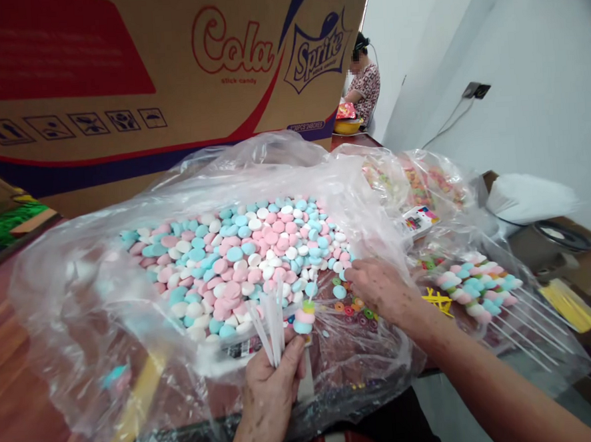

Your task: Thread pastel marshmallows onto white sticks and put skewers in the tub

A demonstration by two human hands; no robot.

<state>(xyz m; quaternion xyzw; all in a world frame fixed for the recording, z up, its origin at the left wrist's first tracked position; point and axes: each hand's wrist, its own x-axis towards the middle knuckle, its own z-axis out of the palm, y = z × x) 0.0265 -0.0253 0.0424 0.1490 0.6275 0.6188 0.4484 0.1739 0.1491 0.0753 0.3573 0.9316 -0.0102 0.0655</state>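
My left hand point(274, 382) is closed round a bundle of thin white sticks point(272, 319). At its thumb, a short stack of pink, blue and yellow candies point(304, 318) stands upright, apparently on one of the sticks. My right hand point(380, 289) reaches to the right edge of a big pile of pastel candies point(232, 251), its fingers curled together beside a blue candy. Whatever lies between those fingertips is hidden. Small coloured ring candies point(351, 309) are scattered under clear plastic just below the right hand.
Behind the pile stands a large cardboard box point(168, 109). Finished candy skewers point(480, 286) lie on plastic at the right, near yellow twist ties point(438, 300) and bagged candies point(423, 180). Crumpled clear plastic sheeting point(94, 286) covers much of the table. Another person point(366, 83) sits in the background.
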